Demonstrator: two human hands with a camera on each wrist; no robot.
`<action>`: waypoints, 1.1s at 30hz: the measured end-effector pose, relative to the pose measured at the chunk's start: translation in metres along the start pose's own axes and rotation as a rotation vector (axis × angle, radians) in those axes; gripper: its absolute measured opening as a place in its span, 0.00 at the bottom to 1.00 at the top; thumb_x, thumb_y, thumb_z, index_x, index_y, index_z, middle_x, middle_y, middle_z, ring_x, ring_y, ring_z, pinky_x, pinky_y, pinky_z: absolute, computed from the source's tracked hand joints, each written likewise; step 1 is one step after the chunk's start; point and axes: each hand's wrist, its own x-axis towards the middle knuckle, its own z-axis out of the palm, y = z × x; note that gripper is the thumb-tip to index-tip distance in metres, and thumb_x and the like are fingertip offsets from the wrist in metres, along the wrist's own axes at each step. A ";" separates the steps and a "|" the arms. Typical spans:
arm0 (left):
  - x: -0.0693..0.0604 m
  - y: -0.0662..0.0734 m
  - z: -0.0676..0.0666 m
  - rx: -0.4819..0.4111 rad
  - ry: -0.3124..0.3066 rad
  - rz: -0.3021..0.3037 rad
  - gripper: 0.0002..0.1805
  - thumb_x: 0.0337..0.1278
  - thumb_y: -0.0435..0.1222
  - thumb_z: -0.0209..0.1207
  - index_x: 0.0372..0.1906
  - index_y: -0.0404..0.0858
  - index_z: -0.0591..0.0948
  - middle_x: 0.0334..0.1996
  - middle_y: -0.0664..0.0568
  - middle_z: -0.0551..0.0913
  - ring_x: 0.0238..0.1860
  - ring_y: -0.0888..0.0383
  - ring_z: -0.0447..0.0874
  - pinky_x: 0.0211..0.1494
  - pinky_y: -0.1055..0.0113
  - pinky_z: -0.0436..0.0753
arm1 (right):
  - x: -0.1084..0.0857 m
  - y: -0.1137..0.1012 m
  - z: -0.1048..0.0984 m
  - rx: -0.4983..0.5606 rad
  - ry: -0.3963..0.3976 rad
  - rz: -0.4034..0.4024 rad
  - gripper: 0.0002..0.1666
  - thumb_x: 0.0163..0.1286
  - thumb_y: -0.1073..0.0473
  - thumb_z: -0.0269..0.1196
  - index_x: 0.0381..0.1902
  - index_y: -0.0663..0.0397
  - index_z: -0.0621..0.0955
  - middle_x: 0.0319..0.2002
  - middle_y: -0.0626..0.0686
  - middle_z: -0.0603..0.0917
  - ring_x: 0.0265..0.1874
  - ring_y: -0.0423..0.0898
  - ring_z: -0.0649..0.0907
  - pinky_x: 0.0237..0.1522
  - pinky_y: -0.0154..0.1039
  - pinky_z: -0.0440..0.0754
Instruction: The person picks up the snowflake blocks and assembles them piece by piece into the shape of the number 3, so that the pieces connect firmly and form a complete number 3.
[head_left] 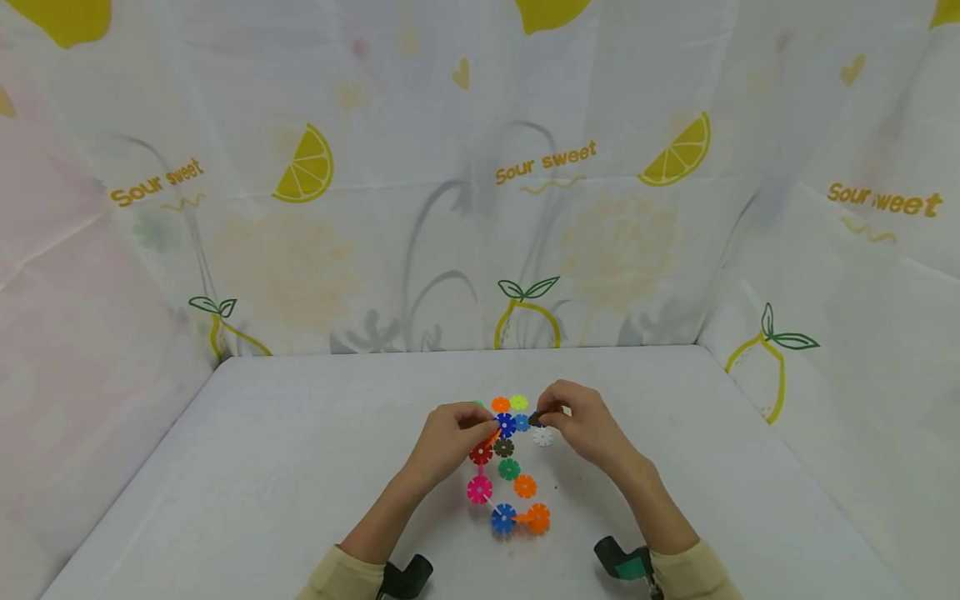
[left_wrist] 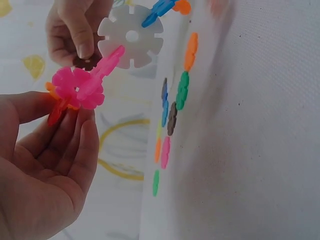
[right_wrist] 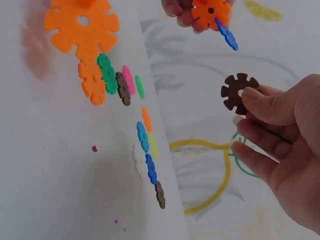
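My left hand (head_left: 452, 437) pinches the top end of a chain of slotted plastic snowflake discs, held above the table. In the head view the chain runs from a dark blue disc (head_left: 505, 426) through a red disc (head_left: 481, 452) and a pink disc (head_left: 480, 490) to a blue disc (head_left: 503, 520) and an orange disc (head_left: 539, 518). A white disc (left_wrist: 132, 36) links pink and blue in the left wrist view. Between thumb and fingers my right hand (head_left: 588, 421) pinches a single brown disc (right_wrist: 239, 93), apart from the chain.
Loose discs lie flat on the white table (head_left: 315, 467), among them a green disc (head_left: 509, 469), an orange disc (head_left: 525, 486) and a white disc (head_left: 542, 437). Lemon-printed cloth (head_left: 450, 250) hangs behind and at both sides. Tiny specks dot the tabletop.
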 end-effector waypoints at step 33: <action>0.001 0.002 0.003 -0.037 -0.007 -0.020 0.09 0.64 0.42 0.62 0.35 0.41 0.87 0.26 0.53 0.84 0.26 0.58 0.79 0.32 0.67 0.81 | -0.004 -0.021 0.013 0.005 0.057 -0.233 0.14 0.59 0.74 0.68 0.24 0.53 0.77 0.25 0.47 0.79 0.27 0.38 0.78 0.30 0.30 0.82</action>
